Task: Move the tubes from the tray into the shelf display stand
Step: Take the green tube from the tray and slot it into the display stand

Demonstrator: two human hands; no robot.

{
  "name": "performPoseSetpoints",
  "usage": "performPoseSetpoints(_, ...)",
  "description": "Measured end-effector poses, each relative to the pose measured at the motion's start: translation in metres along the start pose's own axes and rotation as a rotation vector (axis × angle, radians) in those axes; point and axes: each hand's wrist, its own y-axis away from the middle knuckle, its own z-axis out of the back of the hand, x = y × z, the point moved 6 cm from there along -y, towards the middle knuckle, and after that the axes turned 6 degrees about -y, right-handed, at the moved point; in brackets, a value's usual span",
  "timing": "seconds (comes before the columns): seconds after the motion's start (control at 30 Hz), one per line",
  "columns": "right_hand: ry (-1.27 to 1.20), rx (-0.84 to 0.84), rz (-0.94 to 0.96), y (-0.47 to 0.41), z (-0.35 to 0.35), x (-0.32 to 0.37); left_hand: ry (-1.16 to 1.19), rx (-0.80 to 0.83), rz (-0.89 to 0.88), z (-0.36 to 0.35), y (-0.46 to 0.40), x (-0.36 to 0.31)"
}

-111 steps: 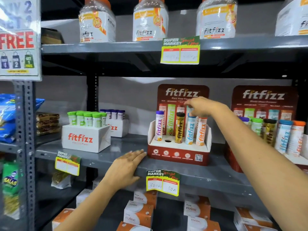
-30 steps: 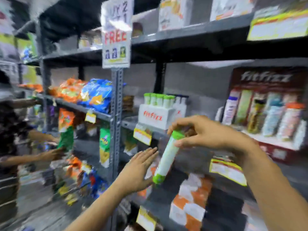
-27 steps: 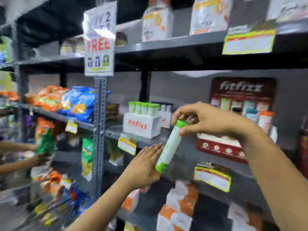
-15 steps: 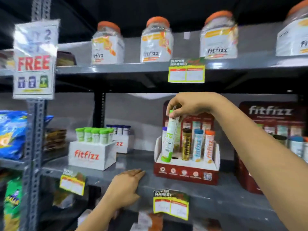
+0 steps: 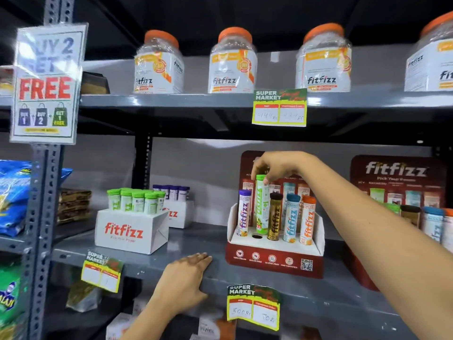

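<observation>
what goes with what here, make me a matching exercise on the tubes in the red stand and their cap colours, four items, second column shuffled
Things:
1. leftmost tube
2. tube held by the right hand
3. middle tube
4. rightmost tube

Cap colours:
A. black
B. orange
C. purple
D. green

Pairs: 1-C, 2-D, 3-A, 4-B

The right hand pinches the green cap above the open slot of the red display stand.
</observation>
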Motion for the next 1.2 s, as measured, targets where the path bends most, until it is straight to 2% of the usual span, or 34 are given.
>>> performPoseSetpoints(0.3,-0.065,0.033,-0.026,-0.015,-0.024,-0.013,-0.010,0.003,0.001,-0.001,-0.001,0.000)
performPoseSetpoints(0.6,0.031,0.006,-0.054,-0.019,-0.027,-0.022,0.009,-0.019,-0.004,-0.001,0.001,0.000)
performPoseSetpoints(0.87,-0.113,0.150,-0.075,-0.024,-0.049,-0.022,0.003,-0.021,0.001,-0.001,0.001,0.000)
performPoseSetpoints(1.07,-0.064,0.011,-0.136,-0.026,-0.046,-0.033,0.001,-0.003,0.003,-0.002,0.001,0.000)
performPoseSetpoints(1.2,-0.075,0.018,-0.106,-0.024,-0.045,-0.030,0.001,0.014,0.007,-0.003,0.000,0.000)
